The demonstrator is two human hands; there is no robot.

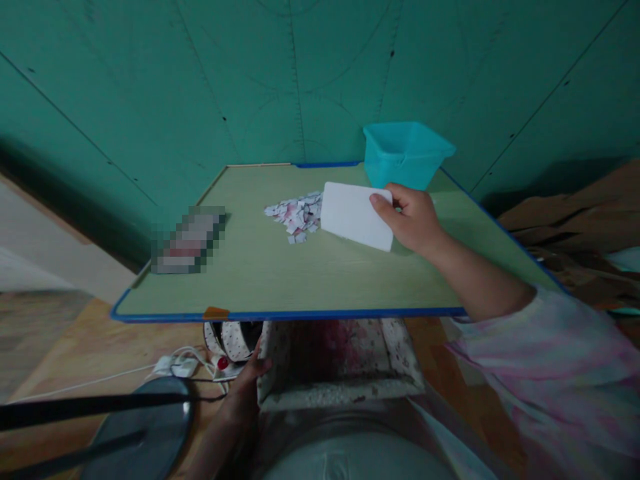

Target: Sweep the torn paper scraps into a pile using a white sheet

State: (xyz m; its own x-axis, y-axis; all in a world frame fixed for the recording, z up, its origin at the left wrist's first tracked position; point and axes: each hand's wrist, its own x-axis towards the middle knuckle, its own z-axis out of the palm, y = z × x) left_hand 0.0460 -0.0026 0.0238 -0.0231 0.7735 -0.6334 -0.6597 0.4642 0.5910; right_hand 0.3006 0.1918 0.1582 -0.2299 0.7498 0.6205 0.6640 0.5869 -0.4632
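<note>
My right hand point(413, 217) is closed on a flat white scraper point(355, 217), thumb on its upper face and fingers behind. The scraper is tilted over the table, its left edge against a heap of small torn paper scraps point(300, 212), partly covering it. My left hand point(253, 373) is below the table's front edge, gripping the left side of an open speckled box point(340, 393). The box is held against my lap, right under the edge, with reddish marks inside. Part of the left hand's fingers is hidden behind the box wall.
The pale green table point(260, 280) has a blue rim. A turquoise plastic bin point(400, 163) stands at its back right, and a blurred-out flat object point(190, 240) lies at the left. A power strip point(175, 367) with cables and a round dark stool base point(145, 427) are at lower left.
</note>
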